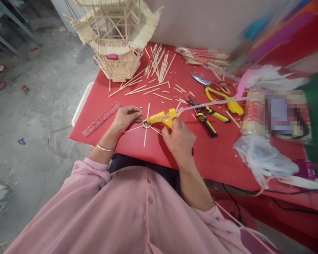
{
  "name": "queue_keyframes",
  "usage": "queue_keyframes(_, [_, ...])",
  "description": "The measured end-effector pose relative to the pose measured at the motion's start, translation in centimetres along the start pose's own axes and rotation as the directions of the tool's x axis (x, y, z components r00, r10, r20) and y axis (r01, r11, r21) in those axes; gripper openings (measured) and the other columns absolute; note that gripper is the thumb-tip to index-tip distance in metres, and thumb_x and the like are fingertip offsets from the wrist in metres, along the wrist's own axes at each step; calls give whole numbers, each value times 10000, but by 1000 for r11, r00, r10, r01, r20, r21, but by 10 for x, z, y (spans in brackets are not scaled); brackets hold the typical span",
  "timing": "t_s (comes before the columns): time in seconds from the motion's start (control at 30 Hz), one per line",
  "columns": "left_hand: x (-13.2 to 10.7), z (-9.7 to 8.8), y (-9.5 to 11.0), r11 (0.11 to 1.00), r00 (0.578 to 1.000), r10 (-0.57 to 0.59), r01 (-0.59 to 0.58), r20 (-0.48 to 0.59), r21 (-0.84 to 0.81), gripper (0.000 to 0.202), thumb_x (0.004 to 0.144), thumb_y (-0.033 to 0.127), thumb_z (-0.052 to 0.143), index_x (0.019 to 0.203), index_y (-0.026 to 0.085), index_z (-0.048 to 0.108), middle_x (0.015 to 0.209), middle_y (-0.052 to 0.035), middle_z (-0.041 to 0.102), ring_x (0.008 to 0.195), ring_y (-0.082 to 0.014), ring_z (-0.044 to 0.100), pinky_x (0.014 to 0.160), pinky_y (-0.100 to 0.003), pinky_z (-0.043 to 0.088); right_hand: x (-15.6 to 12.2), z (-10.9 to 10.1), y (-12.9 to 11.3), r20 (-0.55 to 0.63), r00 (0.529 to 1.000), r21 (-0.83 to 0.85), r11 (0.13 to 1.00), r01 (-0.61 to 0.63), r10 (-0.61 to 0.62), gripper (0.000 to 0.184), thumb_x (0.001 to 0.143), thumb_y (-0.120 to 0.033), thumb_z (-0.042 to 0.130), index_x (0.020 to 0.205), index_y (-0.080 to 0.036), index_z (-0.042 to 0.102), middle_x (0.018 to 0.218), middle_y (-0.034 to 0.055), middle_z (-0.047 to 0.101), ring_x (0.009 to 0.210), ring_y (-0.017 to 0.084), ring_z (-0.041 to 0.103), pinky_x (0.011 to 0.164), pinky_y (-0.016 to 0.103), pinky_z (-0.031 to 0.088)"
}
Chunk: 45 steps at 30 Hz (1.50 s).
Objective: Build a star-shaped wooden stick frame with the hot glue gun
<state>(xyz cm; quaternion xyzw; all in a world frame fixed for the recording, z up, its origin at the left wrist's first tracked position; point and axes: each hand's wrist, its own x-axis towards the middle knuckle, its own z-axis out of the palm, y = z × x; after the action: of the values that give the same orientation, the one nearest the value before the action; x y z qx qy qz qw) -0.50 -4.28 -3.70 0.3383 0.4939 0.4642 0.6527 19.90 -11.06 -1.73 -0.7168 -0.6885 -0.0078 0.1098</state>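
A red-topped bench (212,158) stood against a pale wall (190,24), its left edge beside a grey concrete floor (50,116) strewn with scraps. Part of a pale plastic chair (7,17) showed at the far left. On the far left of the bench rose a tiered pagoda model (110,46) built of thin wooden sticks, its eaves flaring outward at the corners. Loose sticks (163,68) lay scattered to its right, with a bagged bundle of sticks (204,56) farther right, near the wall. A clear ruler (102,119) lay at a slant near the left edge. Toward the right were yellow-handled scissors (214,96), black-and-yellow cutters (209,123) and, near the right edge, a crumpled plastic bag (265,155).

The stick frame (145,137) lay flat on the near part of the bench, between the two hands: a small, pale, many-sided ring with straight sticks radiating from it like spokes. The right hand (179,139) was wrapped around the grip of a yellow glue gun (163,117), its nozzle at the ring; whether it touched could not be told. A long translucent glue stick (209,104) ran out of its back toward the right. The left hand (128,118) was just beside the ring, fingertips drawn narrowly together; whether they held anything could not be told.
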Motion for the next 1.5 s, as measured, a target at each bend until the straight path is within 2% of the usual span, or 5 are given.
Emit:
queue_keyframes(0.9, [-1,1,2,1000,1000,-11,11,3,4,235,643,134,848,763,114,647,614,-4,681,574,-116,677,645,-255,608,-5,-3,2,25,1000,-17,1000,8,-7,339,914,-342,479,1147,-143,624,989,119,679,733,197,550,591,315,215])
queue_keyframes(1.13, [-2,-1,1,999,999,44,-44,19,-23,279,602,210,868,779,134,665,622,11,678,572,-109,668,612,-235,594,-16,-6,4,-52,998,26,999,-19,20,515,925,-619,502,1121,-159,623,951,114,662,766,215,574,587,295,257])
queue_keyframes(1.3, [-3,-3,2,998,998,62,-62,-1,-30,298,592,276,879,767,152,673,608,19,670,529,-100,647,562,-217,571,-48,-25,19,-129,981,33,990,-139,142,629,915,-688,486,1220,-143,565,1040,161,643,870,277,601,635,319,359])
queue_keyframes(1.43, [-5,-2,4,998,998,40,-38,43,-48,294,629,305,877,782,154,677,600,15,666,467,-105,619,480,-221,522,-82,-38,48,-130,948,175,948,-267,291,394,917,-519,512,1100,-175,565,977,160,629,926,311,598,717,379,428])
queue_keyframes(1.5, [-6,-2,4,996,996,35,-28,84,-79,277,638,275,876,789,149,682,596,18,662,452,-98,605,464,-214,501,-94,-37,66,-18,913,269,882,-387,407,281,866,-468,552,981,-212,565,839,100,627,787,276,597,677,369,431])
